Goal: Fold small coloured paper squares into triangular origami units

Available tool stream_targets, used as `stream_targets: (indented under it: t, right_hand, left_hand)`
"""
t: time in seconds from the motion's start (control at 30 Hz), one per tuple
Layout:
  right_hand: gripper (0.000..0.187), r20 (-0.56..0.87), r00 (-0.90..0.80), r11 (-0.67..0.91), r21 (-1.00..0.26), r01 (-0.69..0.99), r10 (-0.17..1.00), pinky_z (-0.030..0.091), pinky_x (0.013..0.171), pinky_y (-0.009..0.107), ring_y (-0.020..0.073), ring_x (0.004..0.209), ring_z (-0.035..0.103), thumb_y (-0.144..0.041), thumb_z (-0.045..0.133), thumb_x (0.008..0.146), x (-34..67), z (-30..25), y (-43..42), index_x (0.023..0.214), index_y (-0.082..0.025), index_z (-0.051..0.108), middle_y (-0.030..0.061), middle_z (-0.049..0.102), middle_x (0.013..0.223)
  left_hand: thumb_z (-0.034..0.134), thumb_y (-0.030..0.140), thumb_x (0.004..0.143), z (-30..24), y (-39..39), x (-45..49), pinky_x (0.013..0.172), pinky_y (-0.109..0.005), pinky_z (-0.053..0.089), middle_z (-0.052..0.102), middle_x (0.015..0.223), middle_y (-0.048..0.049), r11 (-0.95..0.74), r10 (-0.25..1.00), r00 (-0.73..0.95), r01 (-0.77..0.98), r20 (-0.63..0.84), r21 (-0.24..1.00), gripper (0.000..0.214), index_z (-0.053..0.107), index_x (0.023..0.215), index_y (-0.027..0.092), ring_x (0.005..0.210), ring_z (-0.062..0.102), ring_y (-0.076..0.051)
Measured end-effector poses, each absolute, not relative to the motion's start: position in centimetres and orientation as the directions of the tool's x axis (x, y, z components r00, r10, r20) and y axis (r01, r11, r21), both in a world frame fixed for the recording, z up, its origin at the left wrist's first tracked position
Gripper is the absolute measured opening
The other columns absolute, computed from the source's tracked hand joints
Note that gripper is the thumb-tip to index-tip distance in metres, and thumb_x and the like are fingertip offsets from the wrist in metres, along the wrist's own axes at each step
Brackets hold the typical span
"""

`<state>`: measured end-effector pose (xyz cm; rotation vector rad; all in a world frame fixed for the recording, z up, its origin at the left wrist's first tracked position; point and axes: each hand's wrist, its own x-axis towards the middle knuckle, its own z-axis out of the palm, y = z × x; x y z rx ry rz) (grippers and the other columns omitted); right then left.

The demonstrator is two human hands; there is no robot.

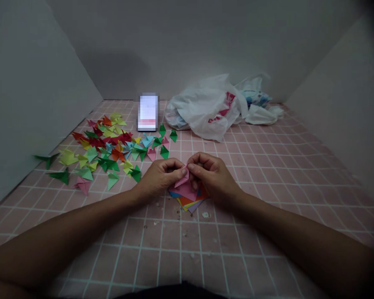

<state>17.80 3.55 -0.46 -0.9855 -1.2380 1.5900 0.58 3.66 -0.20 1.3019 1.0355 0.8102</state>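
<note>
Between my two hands is a pink folded paper piece, pinched at its upper tip by the thumbs and fingers. My left hand is closed on its left side, with the thumb on top. From the other side my right hand grips it, fingers curled and partly hidden behind the paper. Just below lies a fanned stack of coloured paper sheets, with blue, orange, yellow and lilac edges showing. I cannot tell whether the pink piece touches the stack.
Many folded paper birds in several colours spread over the left of the pink tiled surface. A lit phone stands behind them. At the back are a white plastic bag and a blue-white packet. Pale walls enclose three sides.
</note>
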Motion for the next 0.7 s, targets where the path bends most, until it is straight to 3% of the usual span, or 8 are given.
stream_targets:
  t: [0.33, 0.57, 0.7]
  right_hand:
    - [0.015, -0.103, -0.280, -0.140, -0.983, -0.115, 0.954, 0.039, 0.041, 0.021, 0.0090, 0.039, 0.050, -0.028, 0.065, 0.082, 17.62, -0.29, 3.32, 0.072, -0.021, 0.055, -0.0066, 0.057, 0.050]
    - [0.027, -0.090, -0.359, -0.181, -0.957, -0.227, 0.929, 0.043, 0.046, 0.021, 0.0086, 0.043, 0.054, -0.042, 0.062, 0.089, 17.93, -0.60, 3.54, 0.075, -0.020, 0.056, -0.0045, 0.060, 0.056]
    - [0.028, -0.092, -0.363, -0.176, -0.962, -0.207, 0.927, 0.042, 0.045, 0.021, 0.0086, 0.043, 0.053, -0.043, 0.072, 0.082, 17.96, -0.68, 3.54, 0.077, -0.020, 0.057, -0.0055, 0.059, 0.055]
  left_hand:
    - [0.068, 0.039, 0.078, -0.27, 3.75, 0.67, 0.055, -0.021, 0.036, 0.055, 0.066, 0.0025, 0.089, 0.918, 0.376, 0.107, -0.123, 0.990, 0.025, 0.062, 0.073, 0.015, 0.058, 0.046, -0.009]
    - [0.067, 0.039, 0.078, -0.18, 3.67, 0.79, 0.055, -0.021, 0.035, 0.054, 0.066, 0.0026, 0.075, 0.923, 0.370, 0.095, -0.105, 0.993, 0.024, 0.062, 0.073, 0.016, 0.058, 0.045, -0.009]
    - [0.067, 0.040, 0.078, -0.10, 3.60, 0.82, 0.055, -0.022, 0.035, 0.054, 0.066, 0.0025, 0.085, 0.930, 0.346, 0.121, -0.122, 0.989, 0.026, 0.062, 0.073, 0.016, 0.057, 0.045, -0.009]
